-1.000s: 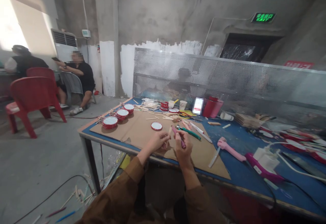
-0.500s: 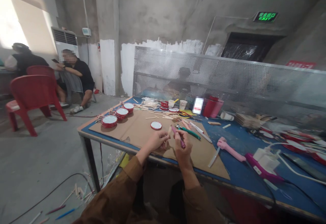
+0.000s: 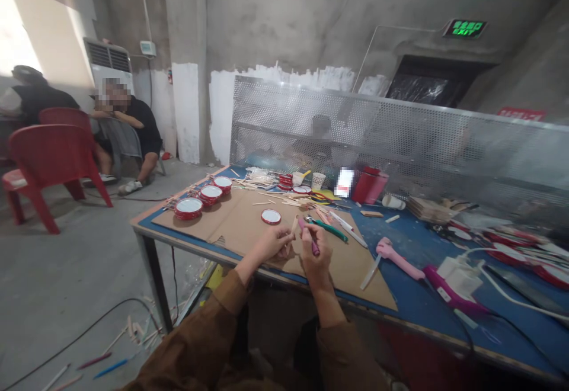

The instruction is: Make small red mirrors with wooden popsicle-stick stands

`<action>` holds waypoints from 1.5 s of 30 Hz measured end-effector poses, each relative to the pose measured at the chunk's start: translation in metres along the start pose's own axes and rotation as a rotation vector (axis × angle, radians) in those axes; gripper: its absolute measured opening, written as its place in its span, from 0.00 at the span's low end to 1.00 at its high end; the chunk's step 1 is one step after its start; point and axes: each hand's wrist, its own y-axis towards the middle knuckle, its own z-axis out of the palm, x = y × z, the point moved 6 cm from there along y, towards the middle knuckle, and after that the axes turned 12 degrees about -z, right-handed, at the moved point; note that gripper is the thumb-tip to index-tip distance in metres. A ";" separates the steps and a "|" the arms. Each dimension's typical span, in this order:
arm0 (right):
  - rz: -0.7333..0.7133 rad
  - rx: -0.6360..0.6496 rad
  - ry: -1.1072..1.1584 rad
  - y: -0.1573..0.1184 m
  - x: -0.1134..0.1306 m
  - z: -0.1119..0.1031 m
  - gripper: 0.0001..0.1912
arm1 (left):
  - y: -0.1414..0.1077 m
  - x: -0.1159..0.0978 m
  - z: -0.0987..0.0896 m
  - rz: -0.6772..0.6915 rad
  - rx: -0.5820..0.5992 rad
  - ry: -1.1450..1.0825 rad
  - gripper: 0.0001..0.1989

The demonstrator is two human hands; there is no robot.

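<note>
Room: concrete workshop with an exit sign (image 3: pixel 464 28) above a dark doorway.
Screen: perforated metal panel (image 3: pixel 338 118) standing behind the table.
People nearby: one person (image 3: pixel 133 124) seated by the wall, another (image 3: pixel 40 98) farther left, neither touching the work.
Seat: red plastic chair (image 3: pixel 53 154), left of the table.
Table: blue-topped table (image 3: pixel 413 302), its near edge in front of the person's hands.
Work surface: cardboard sheet (image 3: pixel 355 278) on the table.
Work pieces: red-rimmed tins (image 3: pixel 188 208) stacked or set in a group at the sheet's far left; one loose red-rimmed lid (image 3: pixel 271 216) nearer the hands.
Tools: pink glue gun (image 3: pixel 395 259) on the blue top; green-handled pliers (image 3: pixel 329 231) just beyond the right hand.
Left hand (image 3: pixel 273 244): over the sheet, left fingers (image 3: pixel 288 238) closed on a craft stick (image 3: pixel 294 224).
Right hand (image 3: pixel 316 252): right fingers (image 3: pixel 311 242) closed around a pink pen (image 3: pixel 309 236).
Work in hand: pen and stick held close together above the sheet, just off the table's near edge; contact between them cannot be told.
</note>
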 end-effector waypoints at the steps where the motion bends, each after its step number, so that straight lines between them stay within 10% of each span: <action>1: 0.004 -0.012 -0.017 0.000 0.000 -0.001 0.12 | 0.000 0.000 0.000 -0.008 -0.004 0.000 0.15; 45: -0.015 -0.001 -0.032 -0.001 0.000 0.000 0.11 | -0.002 -0.002 -0.001 0.003 -0.012 -0.022 0.15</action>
